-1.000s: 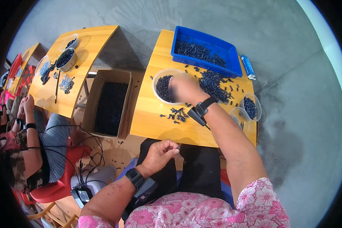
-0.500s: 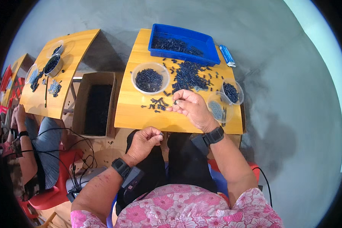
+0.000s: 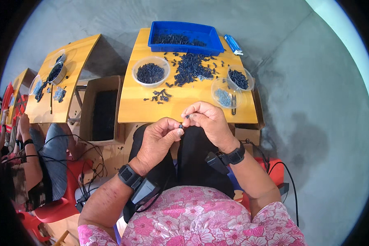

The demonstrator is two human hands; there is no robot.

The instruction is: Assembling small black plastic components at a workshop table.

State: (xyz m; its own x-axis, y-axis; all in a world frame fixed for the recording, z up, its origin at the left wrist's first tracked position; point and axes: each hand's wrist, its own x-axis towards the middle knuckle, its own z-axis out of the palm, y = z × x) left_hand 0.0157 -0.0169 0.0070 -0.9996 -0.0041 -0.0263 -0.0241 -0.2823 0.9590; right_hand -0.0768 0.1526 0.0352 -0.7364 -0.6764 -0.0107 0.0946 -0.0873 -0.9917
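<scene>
Over my lap, just off the table's near edge, my two hands meet almost fingertip to fingertip. Between thumb and forefinger my left hand [image 3: 158, 139] pinches a small black part [image 3: 181, 126]. My right hand [image 3: 209, 123] pinches another tiny dark piece [image 3: 187, 117], close beside it; its exact kind is too small to tell. Beyond the hands, a small group of black parts [image 3: 161, 96] lies loose on the wooden table [image 3: 139, 110]. Farther back is a large heap of black parts [image 3: 190, 67].
A blue tray [image 3: 217, 43] of black parts stands at the back. Clear tubs of black parts [image 3: 151, 74] [image 3: 238, 78] and a tub of grey-blue bits [image 3: 223, 97] hold the sides, with small snips [image 3: 233, 104] alongside. A cardboard box [image 3: 84, 115] and a co-worker [image 3: 28, 164] are left.
My right hand has come down from above the table toward my lap. My left hand has risen and moved right, so the two pinched pieces are now close together. The view has shifted slightly.
</scene>
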